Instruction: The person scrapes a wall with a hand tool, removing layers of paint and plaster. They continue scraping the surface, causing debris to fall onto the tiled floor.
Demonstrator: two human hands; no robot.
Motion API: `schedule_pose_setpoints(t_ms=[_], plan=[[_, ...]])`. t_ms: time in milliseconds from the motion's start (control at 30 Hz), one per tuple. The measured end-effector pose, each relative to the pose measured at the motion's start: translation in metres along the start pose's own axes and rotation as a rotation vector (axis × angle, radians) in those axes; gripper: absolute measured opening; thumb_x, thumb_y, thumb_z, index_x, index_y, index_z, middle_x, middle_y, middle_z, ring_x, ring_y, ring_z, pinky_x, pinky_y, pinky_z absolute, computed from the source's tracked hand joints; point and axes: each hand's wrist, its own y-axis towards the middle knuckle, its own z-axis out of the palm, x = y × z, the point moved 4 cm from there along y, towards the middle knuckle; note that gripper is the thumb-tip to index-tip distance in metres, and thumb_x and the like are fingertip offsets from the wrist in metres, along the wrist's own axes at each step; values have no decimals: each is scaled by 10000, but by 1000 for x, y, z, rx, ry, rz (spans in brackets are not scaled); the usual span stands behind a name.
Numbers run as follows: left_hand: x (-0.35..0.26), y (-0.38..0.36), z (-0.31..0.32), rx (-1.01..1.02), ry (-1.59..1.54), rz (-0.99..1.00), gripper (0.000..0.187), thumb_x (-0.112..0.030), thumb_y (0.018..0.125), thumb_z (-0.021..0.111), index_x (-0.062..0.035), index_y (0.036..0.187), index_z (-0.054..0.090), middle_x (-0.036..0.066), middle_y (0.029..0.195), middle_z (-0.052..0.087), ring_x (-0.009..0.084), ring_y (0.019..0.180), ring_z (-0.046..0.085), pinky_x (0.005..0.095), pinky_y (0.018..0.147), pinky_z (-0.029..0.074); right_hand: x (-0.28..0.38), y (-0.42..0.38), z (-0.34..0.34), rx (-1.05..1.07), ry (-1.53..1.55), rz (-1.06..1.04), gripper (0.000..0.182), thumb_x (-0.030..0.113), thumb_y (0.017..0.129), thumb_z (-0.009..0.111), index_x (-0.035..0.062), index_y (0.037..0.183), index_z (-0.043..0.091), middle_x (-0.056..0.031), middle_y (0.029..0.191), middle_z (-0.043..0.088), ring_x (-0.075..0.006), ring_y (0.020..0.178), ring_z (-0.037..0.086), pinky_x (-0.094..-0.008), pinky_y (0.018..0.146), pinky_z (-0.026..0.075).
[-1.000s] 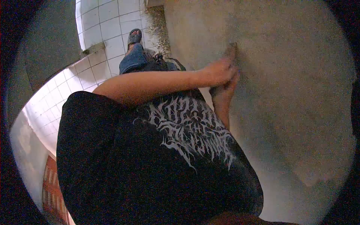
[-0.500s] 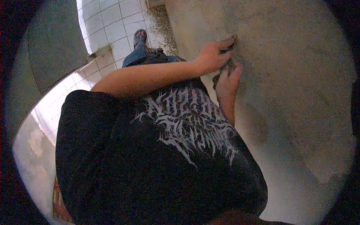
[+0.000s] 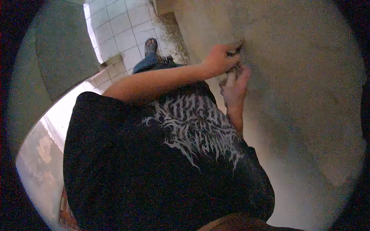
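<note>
My left hand (image 3: 219, 61) reaches across from the left, its fingers bent and drawn together beside the plain grey-brown surface (image 3: 300, 84). Dark patches show between and at its fingertips, too small and blurred to name. Just below it, my right hand (image 3: 236, 85) points upward, with its fingers closed and their tips close to the left hand's fingers. Whatever lies between the fingertips is hidden or too dark to make out.
My black shirt (image 3: 154, 165) with pale lettering fills the lower middle. Above are my jeans (image 3: 147, 63) and a sandalled foot (image 3: 151, 45) on white floor tiles (image 3: 129, 23). A rough, speckled edge (image 3: 175, 38) runs beside the tiles. A dark grey panel (image 3: 65, 46) stands at upper left.
The foot, tiles and grey panel sit slightly further right and lower in view. Both hands stay together in nearly the same place, with the left fingers drawn in a little more.
</note>
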Motion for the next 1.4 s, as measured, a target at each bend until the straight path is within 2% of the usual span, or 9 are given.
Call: schedule_pose_setpoints(t_ms=[200, 367, 400, 433, 500, 600, 667, 767, 1400], plan=[[43, 48, -11, -78, 127, 72, 424, -205, 761, 594, -52, 1156, 582, 157, 991, 655, 247, 896, 640, 339, 787, 494, 6, 44, 18, -56, -296, -362, 349, 169, 905, 455, 6, 1213, 456, -180, 1150, 532, -275, 1009, 537, -383, 868, 432], [17, 28, -38, -118, 84, 70, 334, -211, 783, 581, -31, 1062, 613, 155, 964, 652, 240, 844, 614, 394, 741, 475, -86, 84, 37, -104, -691, -857, 369, 218, 888, 516, 14, 1196, 519, -180, 1217, 516, -332, 1101, 494, -396, 950, 385], [7, 17, -44, -244, 45, 181, 361, -246, 801, 572, -12, 1073, 606, 169, 1009, 643, 272, 892, 618, 385, 785, 473, -4, 56, 23, 152, -33, -250, 390, 95, 853, 491, -6, 1229, 479, -136, 1213, 525, -268, 1048, 521, -359, 909, 398], [14, 14, -53, -269, 121, 134, 415, -312, 824, 570, -14, 1113, 583, 147, 1058, 630, 261, 941, 604, 373, 841, 458, 5, 49, 20, 111, -360, -502, 418, 96, 845, 497, -12, 1245, 440, -145, 1192, 526, -266, 1031, 518, -360, 901, 395], [17, -2, -78, -327, 258, 91, 462, -372, 854, 559, -15, 1148, 565, 121, 1074, 628, 236, 962, 595, 357, 869, 451, -50, 71, 36, 337, 113, -277, 413, 105, 839, 519, -18, 1224, 433, -141, 1136, 528, -245, 906, 545, -355, 802, 443], [4, -52, -119, -425, 245, 3, 419, -321, 842, 555, 0, 1109, 586, 151, 1077, 620, 260, 964, 592, 363, 847, 456, -42, 54, 40, 78, -281, -996, 397, 91, 823, 538, 3, 1200, 446, -103, 996, 550, -180, 720, 546, -316, 616, 463], [15, -72, -135, -501, 111, -124, 376, -262, 820, 555, 20, 1062, 607, 165, 1028, 638, 268, 924, 606, 361, 808, 461, 7, 10, 15, 417, 215, -209, 363, 119, 851, 523, 5, 1184, 439, -58, 822, 516, -106, 549, 458, -259, 452, 391], [23, -96, -165, -545, 73, -162, 360, -234, 815, 545, 28, 1054, 610, 138, 964, 655, 237, 881, 608, 348, 786, 461, -15, 32, 24, 268, 357, -47, 315, 155, 886, 487, 13, 1162, 440, -26, 713, 455, -77, 504, 402, -230, 409, 339], [-10, -41, -154, -280, 206, -93, 410, -268, 883, 536, 5, 1188, 537, 138, 1085, 610, 218, 878, 622, 345, 735, 520, 55, 45, 29, 293, 598, 73, 313, 279, 906, 446, 103, 1166, 447, -4, 758, 414, -95, 512, 355, -238, 443, 302]])
